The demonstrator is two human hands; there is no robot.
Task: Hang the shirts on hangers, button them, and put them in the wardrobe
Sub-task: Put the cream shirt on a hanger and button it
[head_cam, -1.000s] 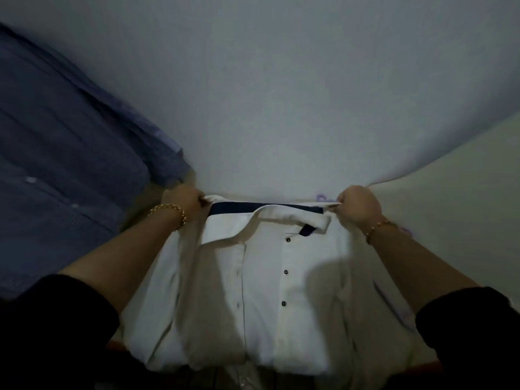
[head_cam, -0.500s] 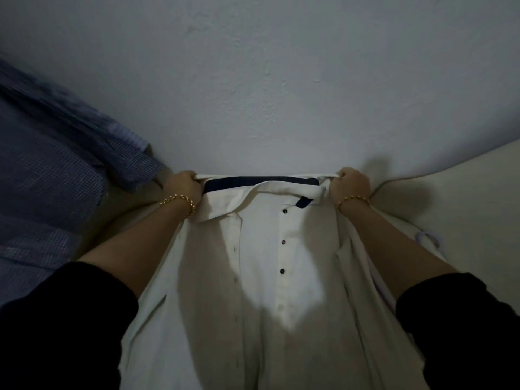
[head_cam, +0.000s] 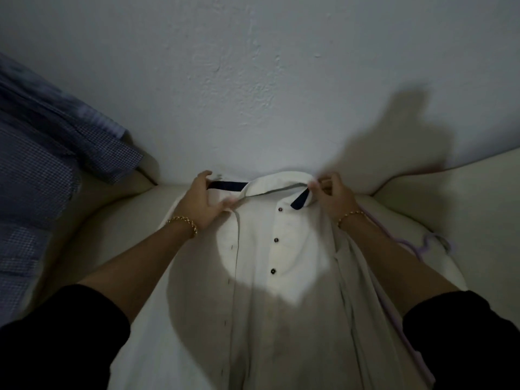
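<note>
A white shirt [head_cam: 270,277] with dark buttons and a navy collar lining lies front up on a cream surface [head_cam: 112,229], its collar against the wall. My left hand [head_cam: 201,202] grips the left side of the collar, thumb on the front placket. My right hand [head_cam: 333,194] pinches the right collar tip by the navy lining. A lilac hanger [head_cam: 427,244] lies at the shirt's right edge, partly under my right forearm. The placket is open.
A blue checked shirt [head_cam: 42,175] lies spread at the left, reaching up the wall. A white rough wall [head_cam: 253,80] stands straight ahead. The cream surface extends to the right [head_cam: 464,198].
The shirt has come down flat onto the cream surface. Both hands moved inward from the shoulder ends to the collar. The view tilted downward.
</note>
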